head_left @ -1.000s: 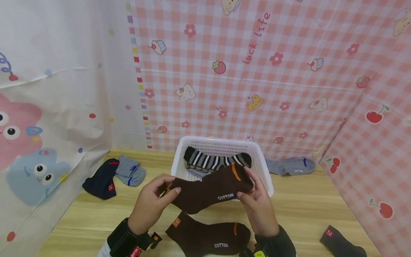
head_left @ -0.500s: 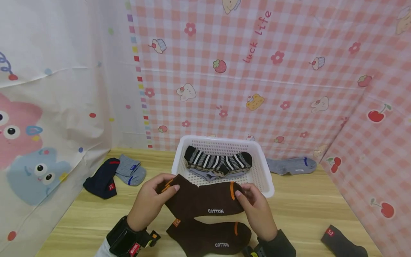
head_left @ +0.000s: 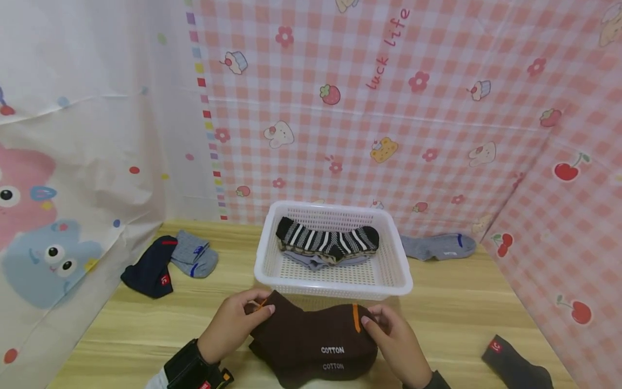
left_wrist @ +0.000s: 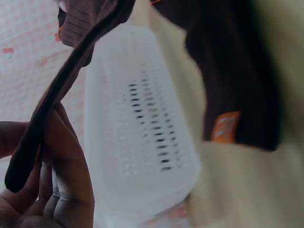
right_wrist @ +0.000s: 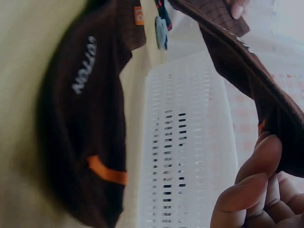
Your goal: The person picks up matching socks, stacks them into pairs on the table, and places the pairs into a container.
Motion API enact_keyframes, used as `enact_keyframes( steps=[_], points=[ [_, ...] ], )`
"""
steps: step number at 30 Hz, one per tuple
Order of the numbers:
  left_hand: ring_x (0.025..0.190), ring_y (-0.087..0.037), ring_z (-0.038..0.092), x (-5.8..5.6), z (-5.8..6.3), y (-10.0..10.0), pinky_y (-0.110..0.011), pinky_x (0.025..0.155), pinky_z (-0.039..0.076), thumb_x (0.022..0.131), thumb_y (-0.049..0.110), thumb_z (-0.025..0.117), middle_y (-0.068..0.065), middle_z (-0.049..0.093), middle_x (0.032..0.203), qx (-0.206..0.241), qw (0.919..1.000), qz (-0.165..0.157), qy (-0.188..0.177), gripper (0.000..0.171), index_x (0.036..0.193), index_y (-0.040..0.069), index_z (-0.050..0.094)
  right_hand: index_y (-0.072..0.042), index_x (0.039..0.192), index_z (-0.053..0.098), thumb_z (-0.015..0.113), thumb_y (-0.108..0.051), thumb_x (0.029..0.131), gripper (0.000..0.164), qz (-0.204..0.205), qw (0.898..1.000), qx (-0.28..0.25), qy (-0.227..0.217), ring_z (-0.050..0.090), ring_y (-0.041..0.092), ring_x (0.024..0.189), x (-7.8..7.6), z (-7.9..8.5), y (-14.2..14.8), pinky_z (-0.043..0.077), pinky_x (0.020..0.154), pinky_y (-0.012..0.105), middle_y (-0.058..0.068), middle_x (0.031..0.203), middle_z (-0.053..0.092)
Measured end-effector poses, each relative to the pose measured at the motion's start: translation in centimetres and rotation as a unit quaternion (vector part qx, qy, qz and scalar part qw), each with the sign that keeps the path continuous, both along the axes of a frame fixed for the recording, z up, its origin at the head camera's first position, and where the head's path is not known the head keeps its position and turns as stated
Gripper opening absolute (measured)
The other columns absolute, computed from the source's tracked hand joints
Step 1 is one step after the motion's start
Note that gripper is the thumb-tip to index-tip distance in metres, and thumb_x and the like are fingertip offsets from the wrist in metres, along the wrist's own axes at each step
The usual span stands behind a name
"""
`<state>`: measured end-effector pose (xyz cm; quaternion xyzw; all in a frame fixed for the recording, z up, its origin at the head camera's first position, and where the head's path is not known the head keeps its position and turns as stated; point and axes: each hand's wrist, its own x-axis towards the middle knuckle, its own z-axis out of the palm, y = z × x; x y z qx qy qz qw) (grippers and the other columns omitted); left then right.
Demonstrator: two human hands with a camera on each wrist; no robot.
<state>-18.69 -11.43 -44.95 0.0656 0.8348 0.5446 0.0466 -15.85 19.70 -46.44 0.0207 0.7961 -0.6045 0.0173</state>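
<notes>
Left hand (head_left: pixel 233 327): pinches cuff of upper brown sock (head_left: pixel 301 335). Right hand (head_left: pixel 400 346): pinches its toe; neither hand nearer. Long axis: left to right, held above and apart from lower brown sock (right_wrist: pixel 104 118), roughly parallel. Surface: wood-grain table (head_left: pixel 452 302). Beyond: white basket (head_left: pixel 335 293), near; checked cloth (head_left: pixel 301 70) behind.

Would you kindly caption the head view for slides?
Left hand and right hand hold one brown sock over another, near a basket.
</notes>
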Motion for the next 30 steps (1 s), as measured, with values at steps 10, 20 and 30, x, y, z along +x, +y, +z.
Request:
enact_keyframes(
  steps=[10,20,30],
  points=[
    [0.072,-0.010,0.065,-0.4,-4.1,0.0,-0.021,0.063,0.050,0.088,0.019,0.069,-0.010,0.069,0.099,0.014,0.9957,-0.085,-0.033,0.027,0.109,0.004,0.068,0.000,0.103,0.059,0.063,-0.019,0.093,0.022,0.067,0.996,0.057,-0.033,0.064,0.006,0.074,0.5,-1.6,1.2,0.051,0.067,0.022,0.010,0.091,0.068],
    [0.078,-0.003,0.060,-1.4,-5.6,-0.3,-0.019,0.067,0.049,0.087,0.015,0.068,0.000,0.069,0.090,-0.089,0.9930,-0.071,0.030,0.021,0.107,0.010,0.069,-0.013,0.095,0.061,0.065,-0.022,0.091,0.011,0.107,0.971,0.214,-0.003,0.052,0.003,0.064,-0.4,-2.7,1.4,0.042,0.059,0.020,-0.003,0.079,0.064],
    [0.063,-0.007,0.056,-1.2,-5.5,-0.2,-0.021,0.059,0.045,0.084,0.008,0.070,-0.001,0.063,0.080,-0.120,0.9890,-0.082,0.024,0.018,0.101,0.003,0.066,-0.017,0.085,0.058,0.074,-0.020,0.082,0.016,0.134,0.918,0.372,0.031,0.046,0.003,0.067,-0.6,-3.7,1.3,0.038,0.058,0.022,-0.007,0.078,0.053]
  ],
)
